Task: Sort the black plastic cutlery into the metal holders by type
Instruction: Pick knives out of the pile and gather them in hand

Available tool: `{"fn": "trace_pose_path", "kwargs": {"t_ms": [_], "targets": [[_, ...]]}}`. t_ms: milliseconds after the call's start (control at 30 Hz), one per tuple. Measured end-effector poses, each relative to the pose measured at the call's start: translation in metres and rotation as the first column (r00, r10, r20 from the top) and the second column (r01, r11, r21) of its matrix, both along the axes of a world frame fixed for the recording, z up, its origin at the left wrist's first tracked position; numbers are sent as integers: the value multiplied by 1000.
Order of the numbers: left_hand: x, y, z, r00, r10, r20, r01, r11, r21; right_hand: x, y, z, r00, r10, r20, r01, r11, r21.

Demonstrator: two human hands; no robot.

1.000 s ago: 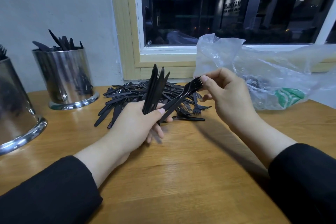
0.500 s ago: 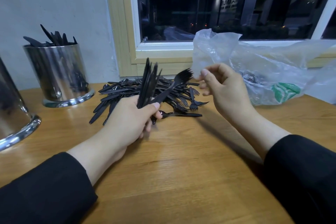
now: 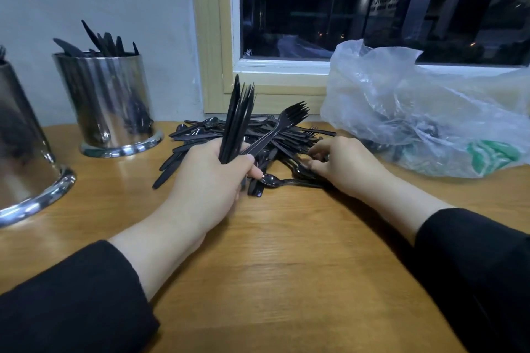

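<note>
My left hand (image 3: 210, 180) grips an upright bundle of black forks (image 3: 236, 120), with one more fork (image 3: 282, 125) slanting out to the right of the same fist. Behind it a loose pile of black plastic cutlery (image 3: 258, 137) lies on the wooden table (image 3: 286, 252). My right hand (image 3: 345, 165) is down at the pile's right edge, fingertips curled among the pieces; whether it holds one is hidden. A black spoon (image 3: 275, 180) lies between my hands. A metal holder (image 3: 111, 106) with knives stands at the back left. A second metal holder (image 3: 23, 157) sits at the left edge.
A crumpled clear plastic bag (image 3: 415, 117) with more cutlery inside lies at the back right, close to my right hand. A window frame (image 3: 215, 37) and grey wall bound the table's far side. Bare tabletop stretches in front of my hands.
My right hand let go of the slanting fork, now held by my left hand, and dropped down to the right edge of the pile. My left hand stayed put with its bundle.
</note>
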State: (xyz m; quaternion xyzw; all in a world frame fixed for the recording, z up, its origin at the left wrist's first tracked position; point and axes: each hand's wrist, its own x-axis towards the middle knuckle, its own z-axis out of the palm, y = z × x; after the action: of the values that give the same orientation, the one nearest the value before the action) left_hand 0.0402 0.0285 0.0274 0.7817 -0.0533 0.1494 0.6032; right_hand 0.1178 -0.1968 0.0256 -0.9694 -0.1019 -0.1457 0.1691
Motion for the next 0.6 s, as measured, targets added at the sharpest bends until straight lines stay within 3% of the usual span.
{"fn": "trace_pose_path", "kwargs": {"t_ms": [167, 367, 600], "targets": [[0, -1, 2, 997, 70, 42, -70, 997, -16, -7, -14, 7, 974, -32, 226, 19, 998, 61], [3, 4, 6, 975, 198, 99, -190, 978, -85, -30, -27, 26, 889, 191, 415, -202, 979, -17], [-5, 0, 5, 998, 69, -10, -69, 997, 26, -47, -14, 30, 839, 255, 481, -333, 939, 82]]}}
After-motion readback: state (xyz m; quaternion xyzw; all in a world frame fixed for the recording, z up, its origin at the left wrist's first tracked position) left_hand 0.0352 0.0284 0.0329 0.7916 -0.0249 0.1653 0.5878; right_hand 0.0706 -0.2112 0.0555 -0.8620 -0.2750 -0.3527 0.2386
